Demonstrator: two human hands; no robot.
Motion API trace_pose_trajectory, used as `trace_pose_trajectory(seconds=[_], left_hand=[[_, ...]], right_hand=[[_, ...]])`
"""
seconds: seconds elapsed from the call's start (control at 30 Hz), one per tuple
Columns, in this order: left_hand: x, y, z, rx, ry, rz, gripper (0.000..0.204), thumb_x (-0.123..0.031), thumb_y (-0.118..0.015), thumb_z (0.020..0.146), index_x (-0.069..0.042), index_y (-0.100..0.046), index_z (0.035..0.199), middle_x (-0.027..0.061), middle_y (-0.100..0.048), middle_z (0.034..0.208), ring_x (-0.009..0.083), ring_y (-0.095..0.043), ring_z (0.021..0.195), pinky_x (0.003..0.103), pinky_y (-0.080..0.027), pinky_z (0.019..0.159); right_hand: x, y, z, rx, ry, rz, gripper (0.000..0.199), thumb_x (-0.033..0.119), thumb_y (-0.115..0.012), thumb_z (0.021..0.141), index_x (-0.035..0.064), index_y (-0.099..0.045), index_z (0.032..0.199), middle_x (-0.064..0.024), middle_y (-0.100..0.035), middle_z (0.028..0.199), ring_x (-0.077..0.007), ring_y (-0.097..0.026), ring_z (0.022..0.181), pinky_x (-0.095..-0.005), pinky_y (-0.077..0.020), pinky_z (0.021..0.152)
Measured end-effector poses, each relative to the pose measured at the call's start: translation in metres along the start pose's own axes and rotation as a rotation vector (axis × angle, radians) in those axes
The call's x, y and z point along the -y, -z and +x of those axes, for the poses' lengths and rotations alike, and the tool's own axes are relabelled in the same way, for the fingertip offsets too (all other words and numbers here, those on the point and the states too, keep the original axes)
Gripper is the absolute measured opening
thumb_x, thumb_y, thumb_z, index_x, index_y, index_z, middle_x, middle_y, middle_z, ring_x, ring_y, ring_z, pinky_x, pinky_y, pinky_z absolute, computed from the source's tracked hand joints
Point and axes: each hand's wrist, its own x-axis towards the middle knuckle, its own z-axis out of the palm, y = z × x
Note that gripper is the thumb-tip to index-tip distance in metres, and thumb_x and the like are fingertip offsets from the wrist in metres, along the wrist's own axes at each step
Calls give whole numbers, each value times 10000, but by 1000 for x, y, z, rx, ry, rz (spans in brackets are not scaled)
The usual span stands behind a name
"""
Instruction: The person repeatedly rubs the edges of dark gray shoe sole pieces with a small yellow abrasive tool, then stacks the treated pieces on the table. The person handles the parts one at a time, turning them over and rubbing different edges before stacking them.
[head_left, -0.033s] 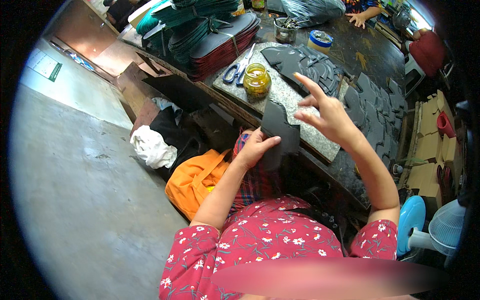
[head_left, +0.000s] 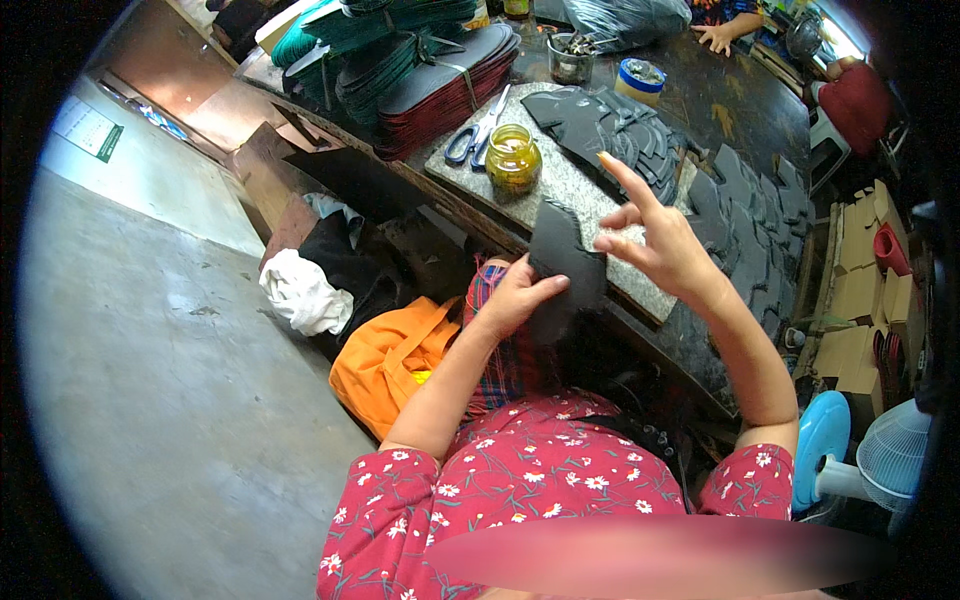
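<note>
My left hand (head_left: 520, 300) grips a flat black cut piece (head_left: 555, 245) with a notched edge, thumb on top, over my lap at the table's edge. Beside its notched edge is my right hand (head_left: 668, 245), index finger stretched out with a yellowish tip, the other fingers loosely bent and apart. Whether its thumb touches the piece I cannot tell. On the speckled stone slab (head_left: 640, 284) stand an open glass jar (head_left: 514, 165) of amber stuff, blue-handled scissors (head_left: 466, 146) and a heap of overlapping black pieces (head_left: 600, 135).
More black pieces (head_left: 745, 230) lie to the right. Bound stacks of teal sheets (head_left: 380, 80) and red-edged sheets (head_left: 450, 95) stand far left. Behind the slab are a blue-rimmed tub (head_left: 640, 80) and another person's hand (head_left: 713, 38). A fan (head_left: 890, 455) stands right, an orange bag (head_left: 385, 355) left.
The black piece and my left hand have shifted slightly to the right. My right hand has moved a little down and to the right, its index finger still stretched out.
</note>
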Motion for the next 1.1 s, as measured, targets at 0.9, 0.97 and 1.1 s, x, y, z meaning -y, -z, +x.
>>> trace_pose_trajectory(seconds=[0.9, 0.97, 1.1], left_hand=[[-41, -86, -11, 121, -77, 12, 537, -67, -649, 856, 11, -484, 1361, 56, -610, 1140, 130, -584, 1028, 269, -476, 912], [-42, -87, -12, 147, -81, 54, 556, -82, -652, 850, 14, -478, 1370, 61, -604, 1153, 132, -576, 1045, 271, -465, 932], [-44, -85, -14, 202, -65, 71, 572, -101, -657, 843, 20, -476, 1372, 68, -605, 1157, 131, -578, 1046, 267, -462, 935]], right_hand=[[-45, 13, -80, -47, 139, 220, 523, -62, -445, 915, 130, -579, 1382, -23, -546, 1029, -83, -489, 770, -214, -438, 684], [-47, 9, -79, -73, 135, 206, 535, -70, -440, 909, 135, -579, 1383, -23, -551, 1035, -81, -486, 765, -216, -438, 678], [-49, 4, -81, -62, 80, 395, 500, -39, -466, 914, 127, -588, 1370, -2, -555, 983, -81, -487, 757, -223, -428, 678]])
